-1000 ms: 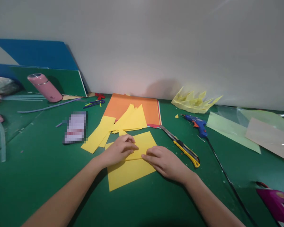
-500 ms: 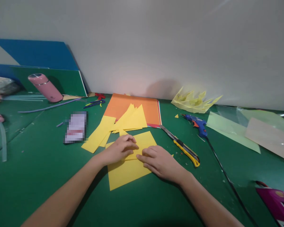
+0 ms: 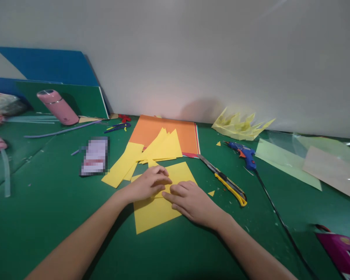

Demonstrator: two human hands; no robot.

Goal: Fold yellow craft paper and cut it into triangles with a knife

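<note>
A yellow paper sheet lies flat in front of me, with a straight edge or crease across its middle; I cannot tell whether this is a fold or a second piece on top. My left hand rests on its upper left part, fingers curved and a little apart. My right hand lies on the right side, index finger stretched along the line and the other fingers bent. The fingertips of both hands are close together. Just beyond are yellow pointed paper pieces and a yellow strip.
Right of the sheet lies a yellow utility knife, blade out. Farther right is a blue glue gun with its cord. Orange paper and a yellow paper crown-like shape are behind. A phone and pink bottle stand left.
My right hand has slid left along the sheet, nearer my left hand, uncovering a small yellow scrap at its right. My left hand stays in place.
</note>
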